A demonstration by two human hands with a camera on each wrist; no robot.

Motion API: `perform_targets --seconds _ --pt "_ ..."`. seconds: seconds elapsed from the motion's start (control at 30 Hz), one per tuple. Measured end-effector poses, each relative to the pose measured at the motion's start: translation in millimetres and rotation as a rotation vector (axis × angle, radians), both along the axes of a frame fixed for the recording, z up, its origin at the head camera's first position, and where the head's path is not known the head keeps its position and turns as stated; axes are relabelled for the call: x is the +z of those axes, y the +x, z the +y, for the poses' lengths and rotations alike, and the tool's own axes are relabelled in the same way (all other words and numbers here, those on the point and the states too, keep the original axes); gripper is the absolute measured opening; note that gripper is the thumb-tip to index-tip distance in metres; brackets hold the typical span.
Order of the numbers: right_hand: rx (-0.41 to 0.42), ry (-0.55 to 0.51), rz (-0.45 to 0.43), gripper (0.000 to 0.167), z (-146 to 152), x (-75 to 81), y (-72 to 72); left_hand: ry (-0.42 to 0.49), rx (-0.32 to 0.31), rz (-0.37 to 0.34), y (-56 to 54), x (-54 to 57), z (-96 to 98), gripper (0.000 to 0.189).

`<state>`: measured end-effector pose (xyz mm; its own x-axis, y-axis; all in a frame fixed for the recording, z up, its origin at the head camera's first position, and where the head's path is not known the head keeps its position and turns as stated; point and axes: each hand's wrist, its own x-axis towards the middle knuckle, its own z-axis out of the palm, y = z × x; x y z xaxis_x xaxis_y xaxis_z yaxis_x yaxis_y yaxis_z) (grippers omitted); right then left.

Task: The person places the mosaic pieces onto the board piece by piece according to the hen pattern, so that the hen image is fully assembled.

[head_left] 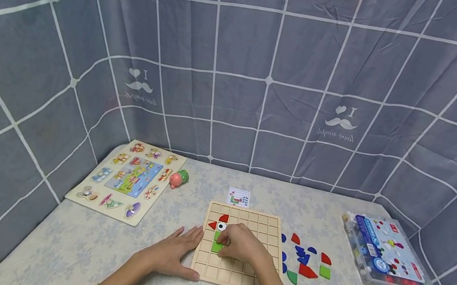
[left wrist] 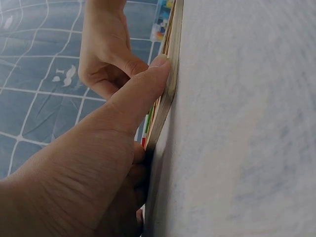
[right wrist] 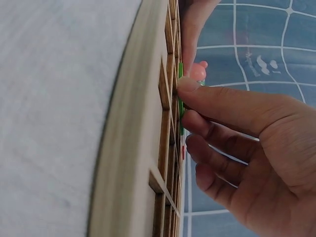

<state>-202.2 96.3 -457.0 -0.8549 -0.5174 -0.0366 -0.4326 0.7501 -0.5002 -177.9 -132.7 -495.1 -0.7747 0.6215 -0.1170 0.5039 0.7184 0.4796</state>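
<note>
A wooden grid board (head_left: 227, 277) lies on the table. In its left columns sit a red quarter-round piece (head_left: 224, 217), a red triangle (head_left: 212, 225), a white tile with a black dot (head_left: 221, 226) and green squares (head_left: 216, 247). My right hand (head_left: 244, 243) is over the board, its curled thumb and index finger pinching a green square (right wrist: 180, 71) at the grid. My left hand (head_left: 176, 251) lies along the board's left edge, fingers extended, the thumb (left wrist: 143, 91) against the near corner. Part of the green pieces is hidden behind the right fingers.
Loose blue, red and green pieces (head_left: 308, 272) lie right of the board. A pattern card (head_left: 238, 197) is behind it. A picture puzzle (head_left: 107, 207) and a pink-and-green toy (head_left: 178, 179) stand left; a plastic box of parts (head_left: 390, 252) is at the right.
</note>
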Motion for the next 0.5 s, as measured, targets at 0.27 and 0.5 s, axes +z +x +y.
perform_targets --seconds 0.27,0.5 --pt "0.000 0.016 0.003 0.018 4.9 3.7 3.7 0.000 0.005 -0.010 0.0 -0.9 0.4 0.111" --pt "-0.052 0.043 0.001 0.016 22.4 9.9 12.3 0.011 0.009 -0.006 0.2 -2.3 -0.6 0.110"
